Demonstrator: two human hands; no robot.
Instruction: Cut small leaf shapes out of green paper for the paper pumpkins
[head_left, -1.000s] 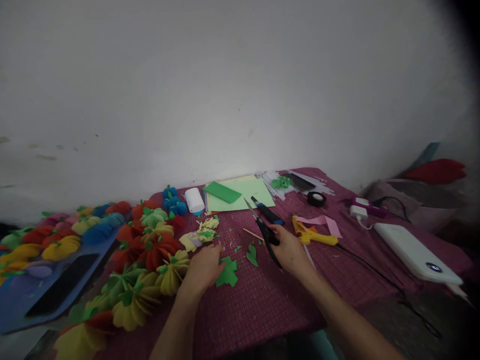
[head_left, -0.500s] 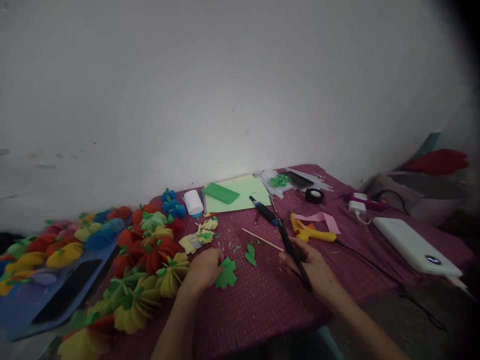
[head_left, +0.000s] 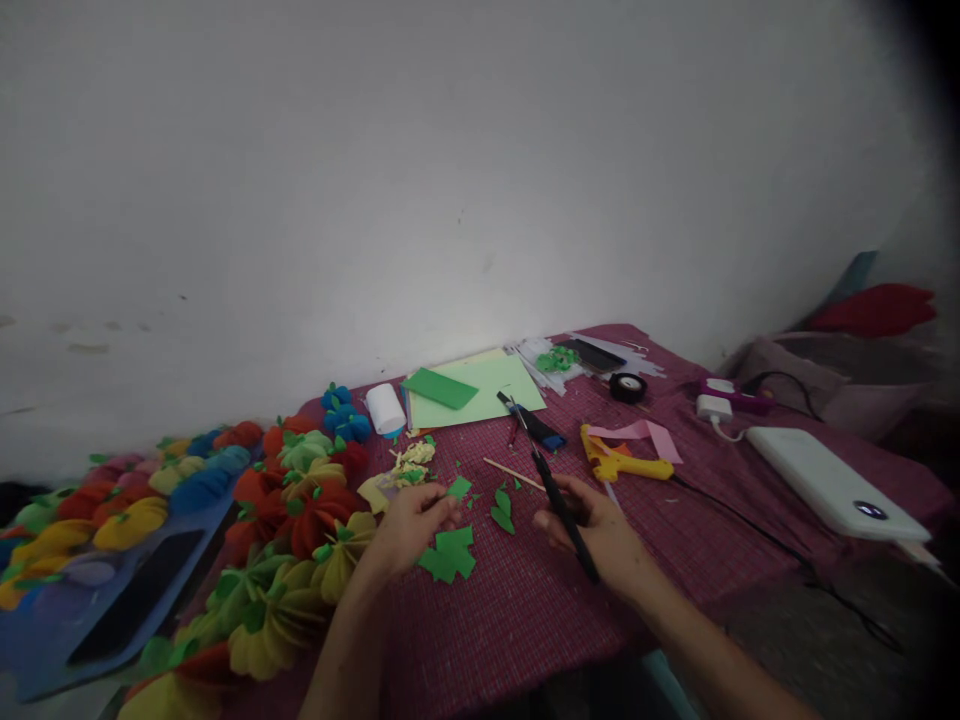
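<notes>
My left hand [head_left: 411, 522] pinches a small green paper piece [head_left: 459, 487] between thumb and fingers. Just below it, several larger green paper pieces [head_left: 450, 555] lie on the cloth. My right hand [head_left: 596, 525] is closed around black-handled scissors [head_left: 564, 510], whose blades point up and away to the left. Between the hands lie green leaf-shaped cutouts [head_left: 502, 511] and a thin wooden stick [head_left: 514, 473], its right end reaching toward my right hand. Past the scissor tips is a blue and black utility knife [head_left: 541, 430].
Colourful paper pumpkins [head_left: 300, 510] crowd the left side, beside a dark phone [head_left: 139, 595]. Behind are paper sheets [head_left: 495, 385], a green strip [head_left: 441, 388] and a white roll [head_left: 385, 410]. To the right lie a yellow glue gun [head_left: 630, 466] with its cord, black tape [head_left: 628, 387] and a white power bank [head_left: 832, 480].
My left hand has lifted slightly and now holds a small green piece; the larger green pieces lie apart below it. The scissors in my right hand have shifted left.
</notes>
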